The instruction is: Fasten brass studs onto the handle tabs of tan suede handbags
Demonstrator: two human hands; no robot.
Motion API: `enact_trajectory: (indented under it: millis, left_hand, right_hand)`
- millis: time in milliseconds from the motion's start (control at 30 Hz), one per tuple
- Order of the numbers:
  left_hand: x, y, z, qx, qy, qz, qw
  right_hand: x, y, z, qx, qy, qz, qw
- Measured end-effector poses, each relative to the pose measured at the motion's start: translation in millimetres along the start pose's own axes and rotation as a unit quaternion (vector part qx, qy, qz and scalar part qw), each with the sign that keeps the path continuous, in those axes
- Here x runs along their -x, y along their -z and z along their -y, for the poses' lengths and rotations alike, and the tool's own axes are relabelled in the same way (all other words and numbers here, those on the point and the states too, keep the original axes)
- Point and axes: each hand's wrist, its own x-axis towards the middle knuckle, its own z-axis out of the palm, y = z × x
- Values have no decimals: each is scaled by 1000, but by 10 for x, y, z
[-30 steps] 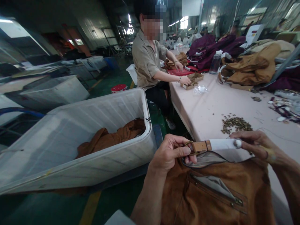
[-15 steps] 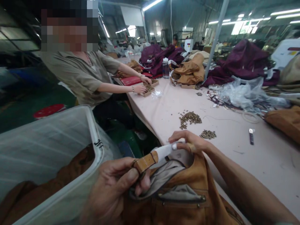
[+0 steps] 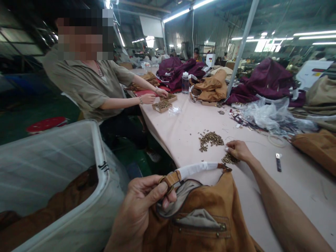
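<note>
A: What do the arms wear?
B: Nothing that shows. Both forearms are bare, with no sleeve in view.
A: And the hands?
B: The left hand (image 3: pixel 143 206) and right hand (image 3: pixel 237 149) are bare too: no gloves, no rings, no watch.

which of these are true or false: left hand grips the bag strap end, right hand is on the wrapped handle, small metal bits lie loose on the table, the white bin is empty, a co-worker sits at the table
1. The left hand grips the strap end of the brown bag. True.
2. The right hand is on the wrapped handle. False: it rests at a small pile of metal bits.
3. Metal bits lie loose on the table. True.
4. The white bin is empty. False: brown fabric lies inside.
5. A co-worker sits at the table. True.
</note>
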Motion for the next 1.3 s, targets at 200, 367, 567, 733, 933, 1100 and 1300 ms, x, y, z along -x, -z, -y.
enact_trajectory:
  millis: [200, 367, 567, 733, 933, 1100, 1300]
  left_hand:
    - [-38, 8, 98, 13, 11, -2, 1000]
    - [32, 105, 103, -9, 42, 52, 998]
    - [113, 186, 99, -13, 59, 177, 982]
    - [89, 222, 120, -8, 73, 134, 988]
    - [74, 306, 192, -16, 58, 75, 995]
    - [84, 317, 231, -12, 46, 44, 998]
    - [97, 299, 283, -16, 38, 26, 999]
  right_hand:
    - [-104, -267, 1, 8, -5, -44, 999]
    - [-33, -220, 62, -22, 5, -38, 999]
    - [84, -124, 699, -96, 128, 53, 986]
    - [210, -247, 1235, -126, 247, 161, 947]
    - [249, -327, 1285, -126, 255, 173, 943]
    - [244, -281, 1224, -134, 242, 189, 942]
    - [244, -452, 1181, -102, 171, 159, 967]
